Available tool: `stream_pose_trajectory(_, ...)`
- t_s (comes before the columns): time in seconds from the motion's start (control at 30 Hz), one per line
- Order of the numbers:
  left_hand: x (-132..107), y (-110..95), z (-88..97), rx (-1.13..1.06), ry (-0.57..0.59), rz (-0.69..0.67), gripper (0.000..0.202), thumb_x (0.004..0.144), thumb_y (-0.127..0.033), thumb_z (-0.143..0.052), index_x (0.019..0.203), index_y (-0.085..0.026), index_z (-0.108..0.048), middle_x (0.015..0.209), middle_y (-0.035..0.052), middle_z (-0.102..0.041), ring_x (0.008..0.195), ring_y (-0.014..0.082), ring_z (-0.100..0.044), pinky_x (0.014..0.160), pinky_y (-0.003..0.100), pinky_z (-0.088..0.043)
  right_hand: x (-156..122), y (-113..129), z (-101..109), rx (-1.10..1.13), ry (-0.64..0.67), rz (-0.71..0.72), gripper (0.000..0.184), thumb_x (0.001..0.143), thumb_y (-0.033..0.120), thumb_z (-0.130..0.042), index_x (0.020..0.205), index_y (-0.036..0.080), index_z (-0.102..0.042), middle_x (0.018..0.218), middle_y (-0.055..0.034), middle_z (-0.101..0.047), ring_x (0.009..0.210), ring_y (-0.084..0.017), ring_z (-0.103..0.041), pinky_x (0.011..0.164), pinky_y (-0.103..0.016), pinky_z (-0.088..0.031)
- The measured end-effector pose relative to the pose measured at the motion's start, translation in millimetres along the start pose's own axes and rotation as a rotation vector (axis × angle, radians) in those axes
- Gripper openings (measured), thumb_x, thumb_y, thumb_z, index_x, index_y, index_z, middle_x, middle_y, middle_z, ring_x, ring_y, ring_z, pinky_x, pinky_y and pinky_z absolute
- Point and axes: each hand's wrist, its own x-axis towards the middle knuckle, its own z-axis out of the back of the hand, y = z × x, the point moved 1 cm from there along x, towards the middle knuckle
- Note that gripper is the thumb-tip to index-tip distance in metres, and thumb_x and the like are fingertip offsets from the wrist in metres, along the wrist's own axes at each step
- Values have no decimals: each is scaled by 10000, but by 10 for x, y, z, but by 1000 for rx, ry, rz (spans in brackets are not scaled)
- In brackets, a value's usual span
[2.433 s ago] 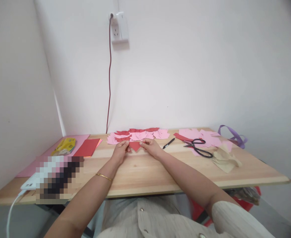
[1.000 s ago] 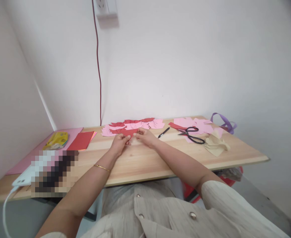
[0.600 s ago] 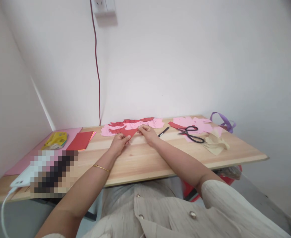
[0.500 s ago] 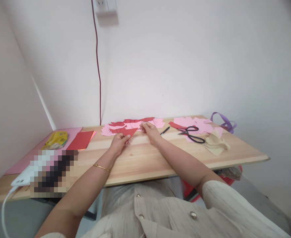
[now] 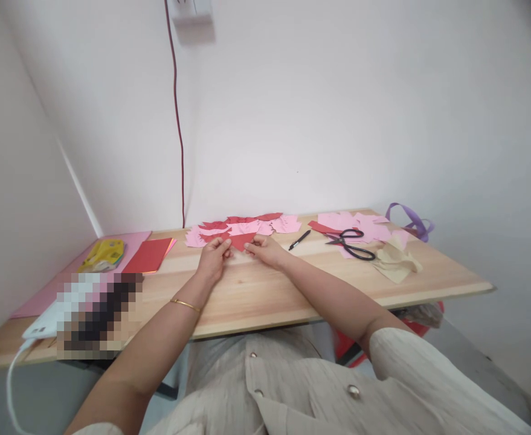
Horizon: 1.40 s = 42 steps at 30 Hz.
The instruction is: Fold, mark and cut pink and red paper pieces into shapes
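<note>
Between my two hands is a small folded piece of red paper (image 5: 242, 241), with a corner pointing down toward me. My left hand (image 5: 214, 257) pinches its left side, thumb against fingers. On its right side, the thumb and fingers of my right hand (image 5: 265, 249) are closed on the paper. Just behind the hands, red and pink paper cutouts (image 5: 287, 224) lie in a row along the wall side of the wooden table (image 5: 256, 302). A black pen (image 5: 299, 240) rests to the right of my right hand.
Black-handled scissors (image 5: 351, 244) lie beside pink paper scraps (image 5: 371, 229) and a crumpled beige cloth-like piece (image 5: 397, 263). A purple ribbon (image 5: 412, 217) loops at the far right. Leftward are red paper sheets (image 5: 147, 256), a yellow packet (image 5: 104, 254) and a white device with a cable (image 5: 41, 326).
My right hand has come down and left onto the red paper, which only the left hand held before. The paper has turned so a corner points down. The pen is now fully uncovered.
</note>
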Motion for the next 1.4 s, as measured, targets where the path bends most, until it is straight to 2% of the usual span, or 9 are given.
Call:
stream_pose_trajectory(0.17,3,-49,-19,-86,-3,-37,264,608,-323,-779,656,-153,-583,571,-44,-509,471,53,-411,528,227,-428,26,-34,-29,64,33,48,278,717,433,-666,722,162,-601,715,-20,-651,619,-115,-550,603,-252,-442)
stream_pose_trajectory(0.33,3,-62,-24,-144,-22,-28,260,607,-319,-779,714,-172,-592,545,-59,-469,474,64,-433,541,245,-443,34,-65,-37,87,40,57,301,714,458,-674,721,162,-619,732,-31,-672,624,-116,-558,611,-256,-455)
stream_pose_trajectory(0.53,7,-84,26,-146,-36,35,334,604,-357,-779,806,-180,-580,706,-30,-574,498,47,-445,587,264,-479,36,-72,-11,91,-26,43,315,692,469,-686,719,164,-612,704,-24,-661,600,-114,-547,595,-256,-451)
stream_pose_trajectory(0.67,-35,-17,-6,-56,77,102,347,567,-320,-809,727,-168,-540,595,-56,-512,521,70,-485,612,271,-496,18,-49,-15,55,-49,30,318,691,469,-678,691,160,-603,655,-15,-637,594,-117,-540,600,-258,-446)
stream_pose_trajectory(0.73,-55,25,-24,11,112,94,338,588,-327,-795,672,-171,-508,533,-67,-479,515,80,-494,615,272,-500,14,-56,-29,60,-32,43,307,681,455,-688,724,160,-616,688,-16,-645,613,-120,-545,614,-260,-443)
stream_pose_trajectory(0.83,-66,56,-33,95,131,49,340,617,-349,-773,644,-176,-481,516,-58,-504,509,89,-506,625,285,-508,24,-78,-48,117,5,99,318,659,433,-711,812,163,-642,750,-16,-653,639,-116,-538,632,-255,-430)
stream_pose_trajectory(1.13,-41,29,10,178,113,36,354,619,-386,-762,651,-181,-475,499,-55,-516,500,104,-538,628,291,-509,75,-56,96,93,-144,109,279,711,438,-655,683,171,-579,605,33,-524,588,-103,-466,595,-237,-368)
stream_pose_trajectory(1.27,-60,37,-10,147,152,50,326,641,-377,-758,677,-180,-501,518,-53,-518,493,100,-517,585,283,-501,67,-31,99,74,-143,134,281,723,433,-642,655,175,-553,606,32,-511,595,-105,-463,600,-238,-372)
stream_pose_trajectory(1.4,-69,38,-18,200,73,10,338,601,-354,-785,599,-170,-501,467,-60,-465,453,81,-465,508,232,-438,36,4,57,75,-81,141,280,727,450,-640,710,178,-575,629,29,-531,615,-110,-475,616,-239,-385)
